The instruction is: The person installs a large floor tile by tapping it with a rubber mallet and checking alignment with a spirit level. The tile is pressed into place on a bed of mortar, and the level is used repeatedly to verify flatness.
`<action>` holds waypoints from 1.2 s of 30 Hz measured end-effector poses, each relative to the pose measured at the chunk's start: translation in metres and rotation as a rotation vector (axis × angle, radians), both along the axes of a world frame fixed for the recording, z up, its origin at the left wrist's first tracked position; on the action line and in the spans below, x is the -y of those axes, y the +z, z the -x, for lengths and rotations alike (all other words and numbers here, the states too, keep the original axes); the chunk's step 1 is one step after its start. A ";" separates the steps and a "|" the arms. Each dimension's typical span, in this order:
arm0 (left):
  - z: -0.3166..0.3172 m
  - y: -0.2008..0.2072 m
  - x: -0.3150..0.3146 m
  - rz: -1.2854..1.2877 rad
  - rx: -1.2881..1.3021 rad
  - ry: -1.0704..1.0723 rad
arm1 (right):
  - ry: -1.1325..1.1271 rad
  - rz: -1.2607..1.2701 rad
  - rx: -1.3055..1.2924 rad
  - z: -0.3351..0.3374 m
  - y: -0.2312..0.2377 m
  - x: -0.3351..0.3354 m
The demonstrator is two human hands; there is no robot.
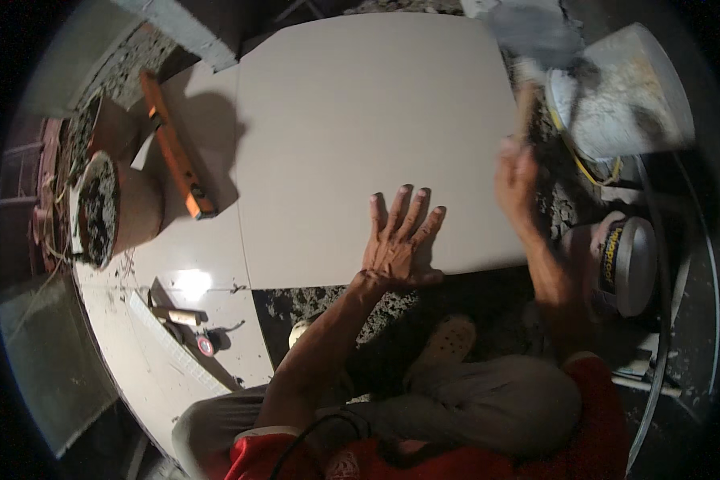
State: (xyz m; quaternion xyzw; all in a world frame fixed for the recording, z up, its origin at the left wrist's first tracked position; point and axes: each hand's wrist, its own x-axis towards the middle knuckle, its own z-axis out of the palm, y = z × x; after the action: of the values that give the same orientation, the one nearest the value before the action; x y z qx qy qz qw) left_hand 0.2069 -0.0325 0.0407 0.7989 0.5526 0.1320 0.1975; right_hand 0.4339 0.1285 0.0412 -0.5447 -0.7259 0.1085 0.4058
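A large cream floor tile (336, 112) lies in front of me, and my left hand (400, 240) rests flat on its near part with the fingers spread. My right hand (517, 172) is closed around the light wooden handle of a mallet (526, 112), held up over the tile's right edge. The mallet's grey head is smeared by motion, and whether it touches anything I cannot tell. Rough grey mortar (388, 316) shows beneath the tile's near edge, between it and my legs.
An orange spirit level (170, 144) lies on tiles at the left, beside a mortar-filled bucket (142, 204). Nearer are a white strip (172, 340) and a wooden-handled tool (176, 315). A tipped white bucket (652, 96), a lidded tub (638, 264) and a hose (662, 320) line the right.
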 end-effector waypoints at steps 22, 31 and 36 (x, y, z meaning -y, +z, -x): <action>-0.006 -0.004 0.001 0.069 -0.129 -0.011 | -0.040 -0.037 -0.245 0.031 -0.012 -0.062; -0.006 -0.002 -0.002 0.135 -0.158 -0.030 | -0.193 0.104 -0.089 0.005 0.002 -0.032; -0.007 -0.009 0.000 0.074 -0.183 -0.020 | -0.161 0.070 0.272 0.001 -0.002 0.033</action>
State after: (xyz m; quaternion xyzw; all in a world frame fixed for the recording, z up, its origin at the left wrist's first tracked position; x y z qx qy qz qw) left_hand 0.2141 -0.0328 0.0315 0.8053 0.5647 0.0358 0.1770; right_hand 0.4325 0.0951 0.0395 -0.6247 -0.7239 0.0261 0.2917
